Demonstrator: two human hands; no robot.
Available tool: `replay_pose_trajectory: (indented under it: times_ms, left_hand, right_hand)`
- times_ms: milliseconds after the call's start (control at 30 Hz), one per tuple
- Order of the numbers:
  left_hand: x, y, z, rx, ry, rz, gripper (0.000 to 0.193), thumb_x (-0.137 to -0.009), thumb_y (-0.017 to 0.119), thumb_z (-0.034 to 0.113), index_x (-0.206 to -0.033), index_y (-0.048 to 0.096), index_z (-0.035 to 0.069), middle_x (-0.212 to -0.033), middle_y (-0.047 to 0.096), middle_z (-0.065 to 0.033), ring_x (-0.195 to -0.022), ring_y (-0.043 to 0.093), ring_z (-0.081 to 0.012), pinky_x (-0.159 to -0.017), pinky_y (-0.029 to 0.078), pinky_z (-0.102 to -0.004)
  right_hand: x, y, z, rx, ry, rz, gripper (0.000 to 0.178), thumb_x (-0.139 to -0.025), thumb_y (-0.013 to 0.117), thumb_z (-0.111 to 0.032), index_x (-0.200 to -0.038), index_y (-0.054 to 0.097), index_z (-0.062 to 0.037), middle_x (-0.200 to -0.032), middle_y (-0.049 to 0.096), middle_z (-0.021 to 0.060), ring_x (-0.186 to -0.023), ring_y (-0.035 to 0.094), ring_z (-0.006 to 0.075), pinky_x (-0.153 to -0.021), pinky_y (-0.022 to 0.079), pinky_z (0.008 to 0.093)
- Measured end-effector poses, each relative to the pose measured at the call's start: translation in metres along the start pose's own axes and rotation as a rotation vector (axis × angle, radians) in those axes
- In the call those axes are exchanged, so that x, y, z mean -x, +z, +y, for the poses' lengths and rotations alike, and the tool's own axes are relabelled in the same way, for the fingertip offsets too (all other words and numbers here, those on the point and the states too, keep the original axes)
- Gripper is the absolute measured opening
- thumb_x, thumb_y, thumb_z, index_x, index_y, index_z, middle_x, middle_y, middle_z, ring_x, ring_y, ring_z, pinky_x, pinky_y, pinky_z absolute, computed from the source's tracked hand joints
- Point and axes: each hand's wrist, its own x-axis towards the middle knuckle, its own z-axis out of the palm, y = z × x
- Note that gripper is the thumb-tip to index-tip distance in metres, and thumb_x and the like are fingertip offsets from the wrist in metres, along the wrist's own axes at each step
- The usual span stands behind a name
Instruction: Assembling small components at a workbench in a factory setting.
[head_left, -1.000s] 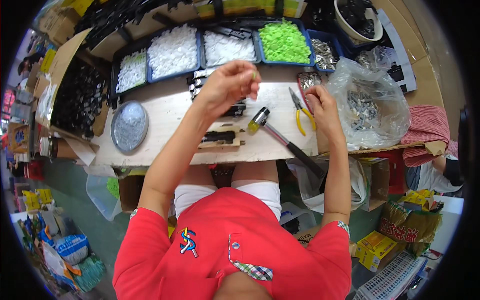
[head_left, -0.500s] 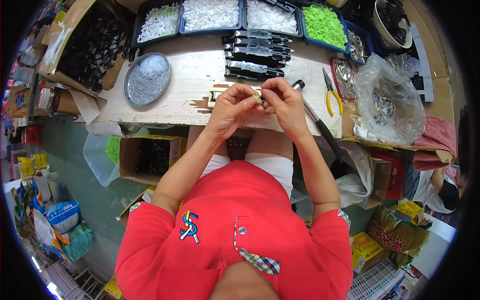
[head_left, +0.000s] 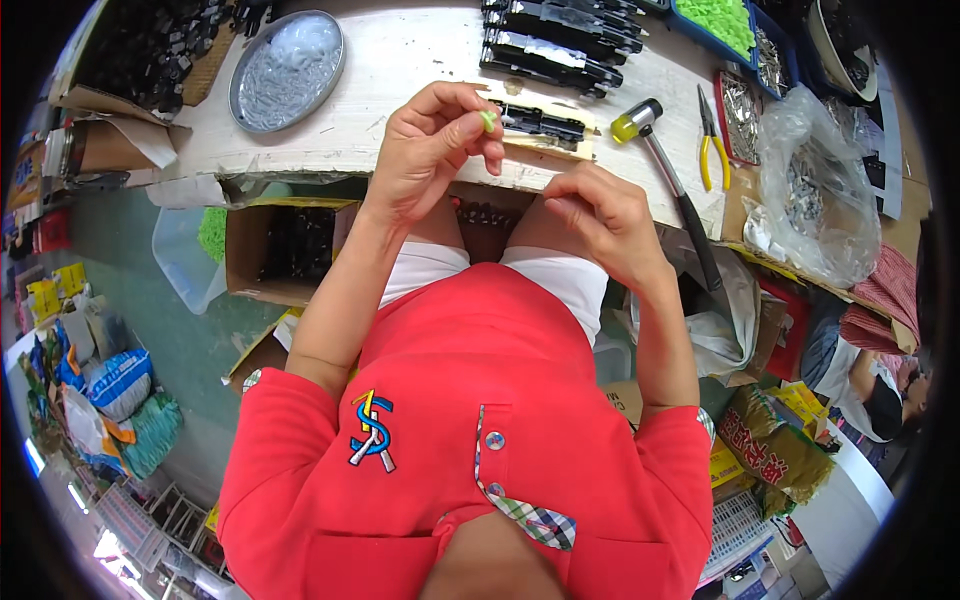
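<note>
My left hand [head_left: 425, 150] is raised over the front edge of the workbench, pinching a small light-green plastic part [head_left: 488, 120] between thumb and fingertips. Just right of it, a long black assembly [head_left: 540, 124] lies in a pale wooden fixture [head_left: 572, 152]. My right hand [head_left: 608, 222] is apart from the left, lower and nearer my body. Its fingers are curled in against the thumb, and anything inside them is hidden. A hammer [head_left: 672, 170] with a yellow-ended head rests right of the fixture, its black handle reaching past the bench edge.
Several black assemblies [head_left: 555, 60] lie in a row behind the fixture. A round grey dish of grease [head_left: 285, 75] stands left. Pliers [head_left: 712, 145], a red tray of metal pieces [head_left: 738, 110] and a clear plastic bag [head_left: 825, 200] are right. Green parts fill a blue bin [head_left: 750, 62].
My hands have separated: the right has drawn back toward my body, while the left keeps the green part. The view has shifted, so the bench sits higher and the fixture shows more fully.
</note>
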Motion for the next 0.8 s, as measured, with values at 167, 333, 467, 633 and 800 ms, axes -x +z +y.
replay_pose_trajectory:
  times_ms: [167, 333, 467, 633, 800]
  left_hand:
    - [-0.001, -0.007, 0.013, -0.027, 0.030, 0.052, 0.014, -0.085, 0.056, 0.004, -0.099, 0.058, 0.000, -0.083, 0.062, -0.0101, -0.070, 0.061, -0.0158, -0.061, 0.052, -0.0309]
    - [-0.002, -0.005, 0.010, -0.044, 0.023, 0.047, 0.014, -0.086, 0.056, 0.005, -0.098, 0.058, 0.000, -0.083, 0.062, -0.0096, -0.070, 0.061, -0.0157, -0.061, 0.051, -0.0309]
    - [0.002, -0.002, 0.009, -0.084, 0.010, 0.034, 0.013, -0.086, 0.055, 0.004, -0.098, 0.058, 0.000, -0.083, 0.062, -0.0095, -0.071, 0.061, -0.0158, -0.061, 0.051, -0.0306]
    - [0.007, 0.004, 0.014, -0.096, 0.056, 0.012, 0.012, -0.085, 0.055, 0.004, -0.097, 0.058, 0.000, -0.083, 0.061, -0.0094, -0.071, 0.060, -0.0162, -0.061, 0.051, -0.0306]
    - [0.012, 0.009, 0.016, -0.124, 0.051, 0.055, 0.012, -0.085, 0.056, 0.003, -0.097, 0.057, 0.000, -0.083, 0.060, -0.0096, -0.069, 0.059, -0.0161, -0.060, 0.050, -0.0305]
  right_hand:
    - [0.006, -0.014, 0.005, 0.056, 0.125, 0.117, 0.008, -0.077, 0.061, 0.000, -0.084, 0.058, 0.0007, -0.074, 0.056, 0.0090, -0.066, 0.055, 0.0186, -0.059, 0.042, 0.0271]
    - [0.006, -0.032, 0.013, 0.113, 0.174, 0.230, 0.008, -0.078, 0.060, -0.001, -0.087, 0.059, 0.0005, -0.074, 0.056, 0.0075, -0.063, 0.052, 0.0142, -0.058, 0.041, 0.0242]
    - [0.007, -0.048, 0.022, 0.167, 0.177, 0.300, 0.009, -0.079, 0.060, -0.003, -0.087, 0.060, 0.0002, -0.074, 0.058, 0.0047, -0.062, 0.051, 0.0097, -0.058, 0.041, 0.0224]
    - [0.014, -0.086, 0.040, 0.223, 0.288, 0.412, 0.014, -0.080, 0.060, -0.008, -0.092, 0.061, 0.0001, -0.076, 0.061, 0.0036, -0.064, 0.052, 0.0080, -0.060, 0.043, 0.0222]
    - [0.023, -0.134, 0.087, 0.368, 0.355, 0.480, 0.017, -0.082, 0.059, -0.010, -0.096, 0.063, -0.0025, -0.077, 0.061, 0.0001, -0.065, 0.053, 0.0059, -0.059, 0.044, 0.0209]
